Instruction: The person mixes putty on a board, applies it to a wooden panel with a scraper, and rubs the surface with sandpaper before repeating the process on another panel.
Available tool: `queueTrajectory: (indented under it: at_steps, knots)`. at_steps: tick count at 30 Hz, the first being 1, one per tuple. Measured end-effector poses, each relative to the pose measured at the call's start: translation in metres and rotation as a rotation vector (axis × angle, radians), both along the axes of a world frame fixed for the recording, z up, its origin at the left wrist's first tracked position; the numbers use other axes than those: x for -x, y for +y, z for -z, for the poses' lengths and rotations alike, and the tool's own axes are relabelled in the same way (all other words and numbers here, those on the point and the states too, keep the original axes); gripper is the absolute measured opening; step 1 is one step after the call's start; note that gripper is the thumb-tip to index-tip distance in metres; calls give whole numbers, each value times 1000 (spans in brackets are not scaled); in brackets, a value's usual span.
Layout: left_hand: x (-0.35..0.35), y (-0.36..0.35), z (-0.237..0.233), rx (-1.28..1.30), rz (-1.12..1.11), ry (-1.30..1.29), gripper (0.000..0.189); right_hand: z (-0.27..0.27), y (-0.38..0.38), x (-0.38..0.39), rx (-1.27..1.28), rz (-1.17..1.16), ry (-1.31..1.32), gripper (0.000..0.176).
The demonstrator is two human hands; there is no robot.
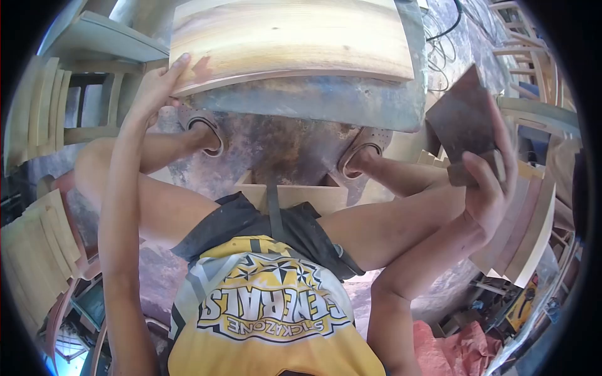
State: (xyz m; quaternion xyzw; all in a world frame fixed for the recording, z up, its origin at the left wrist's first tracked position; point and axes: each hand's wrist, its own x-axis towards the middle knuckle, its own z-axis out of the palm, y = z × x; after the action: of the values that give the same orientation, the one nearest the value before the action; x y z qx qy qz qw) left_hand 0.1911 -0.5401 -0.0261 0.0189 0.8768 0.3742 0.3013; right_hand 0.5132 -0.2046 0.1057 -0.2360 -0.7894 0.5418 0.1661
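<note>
The left hand [157, 88] rests, fingers stretched flat, on the near-left corner of the curved wooden panel [288, 37] lying on the far workbench [313, 106], while the right hand [486, 182], raised at right, curls tightly around a dark sandpaper sheet [461, 116].

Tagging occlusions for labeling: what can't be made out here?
- Head view: wooden panel, far edge cut off by the top of the frame.
- Head view: right hand, its fingers cover the dark sheet at its lower part; what the grip encloses is hidden.
- Head view: left hand, palm side hidden; contact with the panel corner unclear.
- Head view: yellow tool, lower right, too small and warped.
</note>
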Motion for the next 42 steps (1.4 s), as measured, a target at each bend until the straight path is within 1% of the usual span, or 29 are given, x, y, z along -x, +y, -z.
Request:
queueTrajectory:
  at_steps: [1,2,3,5,6,10,12,13,15,16,18,20,21,22,23,24,25,27,29,31,32,34,35,36,37,39,40,41,42]
  knots:
    - [-1,0,-4,-90,-33,-7,61,3,3,-6,29,46,154,78]
    - [0,1,-10,-181,-62,-16,61,3,3,-13,101,98,195,79]
    - [4,-3,-16,-170,-48,-6,61,5,5,-18,112,112,207,79]
    - [17,-2,-34,-265,-166,-236,52,3,10,-26,202,193,243,79]
    - [2,17,-47,-335,-258,-174,44,2,13,-28,184,214,286,79]
    - [5,28,-57,-312,-272,-158,42,0,17,-35,191,196,281,80]
    - [12,17,-58,-420,-251,-343,42,0,16,-37,204,174,257,80]
    - [16,11,-58,-414,-270,-323,42,-1,16,-37,225,189,242,81]
    - [22,11,-59,-507,-199,-524,42,1,14,-34,253,183,244,83]
    - [26,4,-55,-509,-213,-504,42,2,13,-32,249,196,249,83]
    - [30,-1,-46,-801,-119,-694,46,1,15,-31,210,192,228,83]
    - [5,15,-42,-912,-352,-503,53,3,13,-32,239,243,236,84]
    - [-1,14,-30,-960,-383,-507,60,4,13,-32,269,299,242,85]
    - [6,0,-2,-1094,-422,-647,59,7,17,-36,207,316,213,85]
    - [-2,2,5,-1139,-391,-570,56,11,20,-39,146,326,212,86]
    - [-2,-2,15,-1158,-371,-573,54,13,19,-41,210,355,242,83]
    - [-11,4,9,-1203,-409,-491,56,15,20,-40,276,378,267,81]
    - [-33,2,-37,-1025,-191,-431,55,13,26,-32,348,302,293,82]
    - [-54,-8,-32,-1087,-276,-313,56,12,35,-21,336,275,348,81]
    - [-74,-26,-29,-1263,-362,-478,57,10,39,-14,319,248,354,80]
    - [-84,-33,-35,-1292,-373,-464,57,11,40,-9,352,290,388,79]
    - [-100,-54,-55,-1295,-384,-241,66,22,43,-8,377,329,429,78]
    - [-104,-63,-64,-1305,-395,-236,66,33,50,-16,309,404,352,68]
    - [-106,-74,-74,-1290,-401,-113,64,43,58,-23,242,477,271,58]
    - [-104,-82,-80,-1272,-403,10,63,54,66,-29,238,464,268,58]
    - [-95,-96,-86,-1309,-458,96,61,59,74,-28,312,338,212,82]
    - [-88,-101,-91,-1338,-499,177,60,62,77,-25,310,331,217,82]
    - [-83,-100,-97,-1342,-498,182,60,52,67,-16,366,292,285,78]
    - [-77,-93,-104,-1369,-530,287,57,42,59,-9,419,257,357,77]
